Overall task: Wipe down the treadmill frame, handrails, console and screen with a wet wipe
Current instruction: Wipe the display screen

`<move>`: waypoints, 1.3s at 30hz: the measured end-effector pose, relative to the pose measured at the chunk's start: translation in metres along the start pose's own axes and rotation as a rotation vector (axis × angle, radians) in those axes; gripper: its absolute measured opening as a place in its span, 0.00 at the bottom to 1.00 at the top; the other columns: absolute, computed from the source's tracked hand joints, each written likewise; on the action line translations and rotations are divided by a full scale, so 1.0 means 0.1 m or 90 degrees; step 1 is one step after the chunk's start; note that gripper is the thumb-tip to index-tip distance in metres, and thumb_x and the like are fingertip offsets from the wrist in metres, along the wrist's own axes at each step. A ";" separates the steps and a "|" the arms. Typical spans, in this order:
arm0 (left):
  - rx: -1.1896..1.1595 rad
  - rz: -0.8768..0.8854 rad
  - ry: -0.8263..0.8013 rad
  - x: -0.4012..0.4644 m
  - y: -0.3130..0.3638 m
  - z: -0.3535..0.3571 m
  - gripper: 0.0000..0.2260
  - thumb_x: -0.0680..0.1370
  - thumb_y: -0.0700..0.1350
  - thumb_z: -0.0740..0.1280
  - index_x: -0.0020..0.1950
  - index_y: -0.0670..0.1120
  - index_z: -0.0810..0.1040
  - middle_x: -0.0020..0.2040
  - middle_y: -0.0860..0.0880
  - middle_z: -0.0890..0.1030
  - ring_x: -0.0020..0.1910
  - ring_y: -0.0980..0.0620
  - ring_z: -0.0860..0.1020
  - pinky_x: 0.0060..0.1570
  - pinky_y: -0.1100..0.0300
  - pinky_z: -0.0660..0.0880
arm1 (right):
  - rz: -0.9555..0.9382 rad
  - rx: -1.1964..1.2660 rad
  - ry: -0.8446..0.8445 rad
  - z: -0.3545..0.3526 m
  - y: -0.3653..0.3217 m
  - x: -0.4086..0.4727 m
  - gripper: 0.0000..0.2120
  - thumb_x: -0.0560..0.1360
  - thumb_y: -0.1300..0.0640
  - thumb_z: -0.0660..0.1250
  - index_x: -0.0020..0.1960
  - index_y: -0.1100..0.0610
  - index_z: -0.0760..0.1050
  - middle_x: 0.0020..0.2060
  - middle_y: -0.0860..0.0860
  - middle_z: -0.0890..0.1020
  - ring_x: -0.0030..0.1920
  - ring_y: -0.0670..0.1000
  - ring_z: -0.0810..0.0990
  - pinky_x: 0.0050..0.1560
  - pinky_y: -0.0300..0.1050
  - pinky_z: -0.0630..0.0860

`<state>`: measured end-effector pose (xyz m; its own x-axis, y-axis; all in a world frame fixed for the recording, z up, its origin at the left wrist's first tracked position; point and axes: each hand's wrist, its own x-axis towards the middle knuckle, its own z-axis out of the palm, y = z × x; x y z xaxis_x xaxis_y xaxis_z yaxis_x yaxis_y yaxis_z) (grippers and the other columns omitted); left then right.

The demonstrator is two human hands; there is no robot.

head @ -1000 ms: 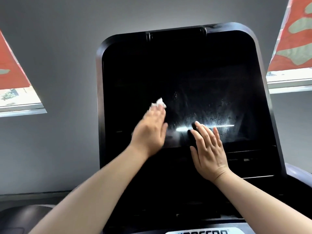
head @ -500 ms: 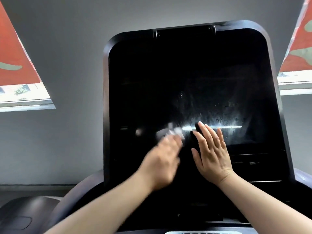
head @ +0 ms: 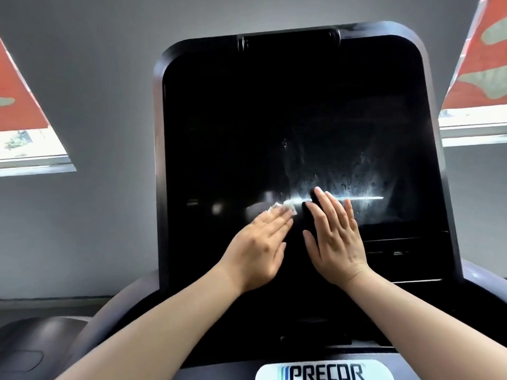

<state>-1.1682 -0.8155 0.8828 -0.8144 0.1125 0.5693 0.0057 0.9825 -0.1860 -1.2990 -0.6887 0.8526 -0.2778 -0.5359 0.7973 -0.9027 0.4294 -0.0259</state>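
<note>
The treadmill's big black screen [head: 288, 119] fills the middle of the view, with wet streaks and a bright glare line across its lower part. My left hand [head: 260, 242] lies flat on the lower screen, straight fingers pressing a small white wet wipe [head: 94, 208] against the glass; only the wipe's edge shows past my fingertips. Beside it, my right hand [head: 334, 239] rests flat on the screen with fingers straight and holds nothing. The dark console [head: 315, 325] runs below the screen.
A white logo plate [head: 323, 371] sits at the console's bottom edge. A grey handrail [head: 109, 316] curves down at lower left. Grey wall surrounds the screen, with windows and red blinds [head: 19, 105] on both sides.
My left hand swept the wipe from higher on the left of the screen down and right to the glare line, beside my right hand. My right hand stayed put.
</note>
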 end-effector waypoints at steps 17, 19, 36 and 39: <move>0.049 -0.091 0.047 0.25 -0.09 -0.06 0.20 0.74 0.44 0.56 0.58 0.34 0.79 0.59 0.38 0.79 0.61 0.41 0.77 0.63 0.49 0.69 | -0.013 -0.006 -0.011 0.01 0.00 0.00 0.24 0.75 0.50 0.55 0.68 0.59 0.64 0.71 0.58 0.65 0.71 0.56 0.62 0.74 0.52 0.47; 0.006 -0.128 0.056 0.42 0.02 -0.01 0.21 0.75 0.44 0.55 0.59 0.33 0.78 0.61 0.37 0.78 0.63 0.40 0.75 0.64 0.50 0.68 | -0.010 -0.001 -0.008 0.01 -0.01 0.00 0.24 0.75 0.50 0.55 0.68 0.59 0.64 0.70 0.59 0.66 0.71 0.56 0.62 0.74 0.51 0.46; 0.031 -0.017 -0.101 -0.76 0.42 0.20 0.23 0.73 0.45 0.58 0.65 0.35 0.74 0.67 0.39 0.72 0.68 0.42 0.69 0.68 0.52 0.63 | -0.028 -0.004 -0.013 0.01 -0.01 -0.01 0.23 0.75 0.50 0.55 0.66 0.60 0.65 0.70 0.60 0.67 0.71 0.57 0.62 0.74 0.53 0.47; 0.137 -0.033 -0.070 -0.56 -0.11 0.01 0.22 0.74 0.44 0.56 0.64 0.34 0.74 0.64 0.37 0.75 0.62 0.41 0.76 0.63 0.50 0.67 | -0.033 -0.010 -0.029 0.01 -0.01 0.00 0.23 0.75 0.50 0.55 0.67 0.60 0.65 0.70 0.59 0.66 0.71 0.57 0.62 0.74 0.53 0.47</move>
<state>-1.1231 -0.8330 0.8526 -0.8690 0.0339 0.4936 -0.1520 0.9311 -0.3315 -1.2985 -0.6893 0.8520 -0.2457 -0.5896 0.7695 -0.9110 0.4116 0.0245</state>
